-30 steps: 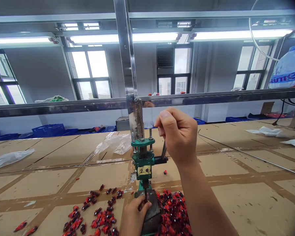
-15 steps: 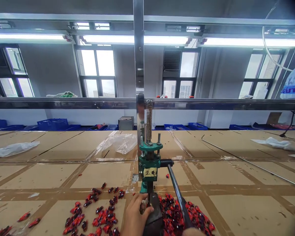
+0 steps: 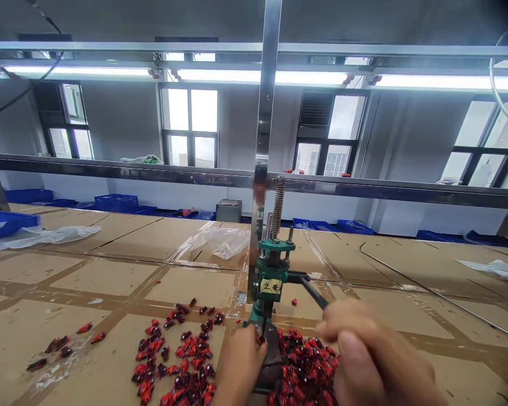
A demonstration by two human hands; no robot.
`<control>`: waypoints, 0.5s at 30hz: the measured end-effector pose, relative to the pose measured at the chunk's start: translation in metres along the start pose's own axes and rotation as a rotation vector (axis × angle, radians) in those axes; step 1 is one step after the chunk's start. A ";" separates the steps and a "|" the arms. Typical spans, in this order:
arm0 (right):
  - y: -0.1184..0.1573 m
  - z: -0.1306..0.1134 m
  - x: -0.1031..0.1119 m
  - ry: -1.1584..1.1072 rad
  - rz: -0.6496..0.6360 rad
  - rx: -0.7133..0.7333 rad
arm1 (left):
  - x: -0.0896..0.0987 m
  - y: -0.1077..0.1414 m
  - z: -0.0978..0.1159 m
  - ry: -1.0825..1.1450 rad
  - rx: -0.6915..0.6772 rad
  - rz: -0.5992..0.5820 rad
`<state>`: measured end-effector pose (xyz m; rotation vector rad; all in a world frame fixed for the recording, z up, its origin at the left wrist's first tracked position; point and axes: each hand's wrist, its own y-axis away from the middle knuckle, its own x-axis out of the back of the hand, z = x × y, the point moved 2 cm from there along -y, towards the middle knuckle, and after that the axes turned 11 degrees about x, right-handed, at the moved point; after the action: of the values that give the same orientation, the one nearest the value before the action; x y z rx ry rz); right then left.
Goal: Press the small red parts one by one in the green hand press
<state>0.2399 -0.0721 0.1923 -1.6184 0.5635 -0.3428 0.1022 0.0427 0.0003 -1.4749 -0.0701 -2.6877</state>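
**Station check: work in hand, count open**

A green hand-operated bench press (image 3: 271, 269) stands on a cardboard-covered table (image 3: 110, 282), just beside a steel upright (image 3: 262, 141). It carries a coil spring (image 3: 278, 207) on top and a paper tag (image 3: 270, 286) marked "2#". A black lever (image 3: 314, 293) runs out to the right.

The left hand (image 3: 241, 361) is at the foot of the press, its fingers (image 3: 249, 344) curled close under the press tip (image 3: 262, 330) and against a dark metal base (image 3: 271, 361). Whether they pinch a small piece cannot be confirmed. The right hand (image 3: 376, 355) is blurred in the foreground, near the lever's end. Its fingers (image 3: 342, 321) are loosely curled to a narrow spread, with nothing visibly held; contact with the lever cannot be confirmed.

Small red-and-black pieces lie in a dense heap (image 3: 305, 369) right of the base and a looser spread (image 3: 173, 349) to its left. One single piece (image 3: 294, 302) sits apart behind the lever.

Status: both groups remain sizeable. Nothing visible separates finished pieces from unfinished ones, so progress cannot be rated.
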 end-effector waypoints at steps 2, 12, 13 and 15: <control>-0.037 0.016 -0.014 0.042 -0.030 -0.070 | -0.004 0.010 0.010 -0.008 0.101 -0.004; -0.081 0.062 -0.038 -0.016 -0.019 -0.189 | 0.036 0.031 -0.056 0.057 0.039 0.000; -0.080 0.061 -0.038 -0.031 -0.002 -0.189 | 0.044 0.028 -0.071 -0.012 0.050 0.006; -0.080 0.059 -0.040 -0.062 0.043 -0.196 | 0.054 0.023 -0.097 -0.122 0.085 0.012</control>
<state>0.2505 0.0033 0.2680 -1.7959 0.5984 -0.2096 -0.0061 0.0105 -0.0056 -1.6059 -0.1793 -2.5493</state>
